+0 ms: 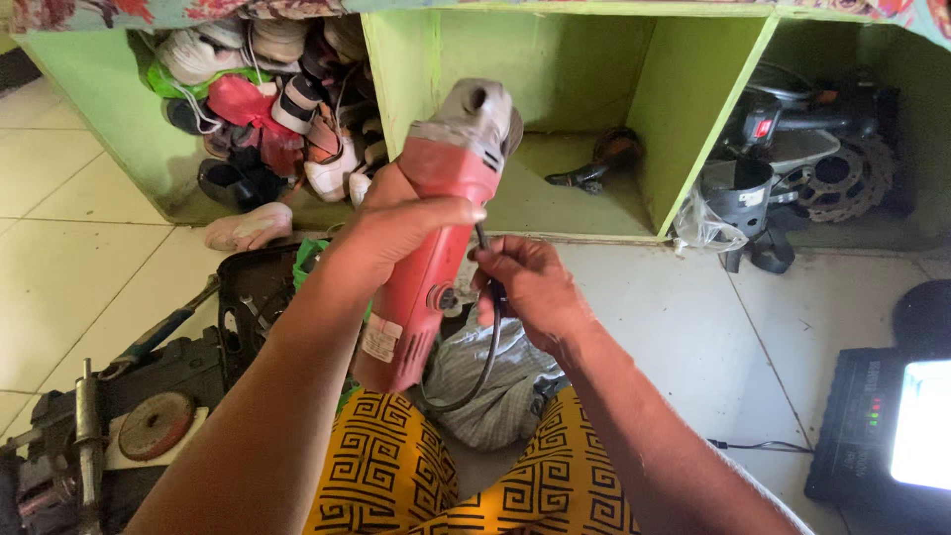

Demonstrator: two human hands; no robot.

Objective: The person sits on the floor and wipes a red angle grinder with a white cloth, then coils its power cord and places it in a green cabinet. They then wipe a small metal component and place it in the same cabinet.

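Left hand (pixel 401 223) wraps closed around a red angle grinder (pixel 436 228); right hand (pixel 525 287) pinches the grinder's black cord (pixel 487 357) beside it.

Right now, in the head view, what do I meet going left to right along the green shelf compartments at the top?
Pile of shoes → grey head of the red grinder held up in front → small tool in the middle compartment → black pot → toothed metal disc.
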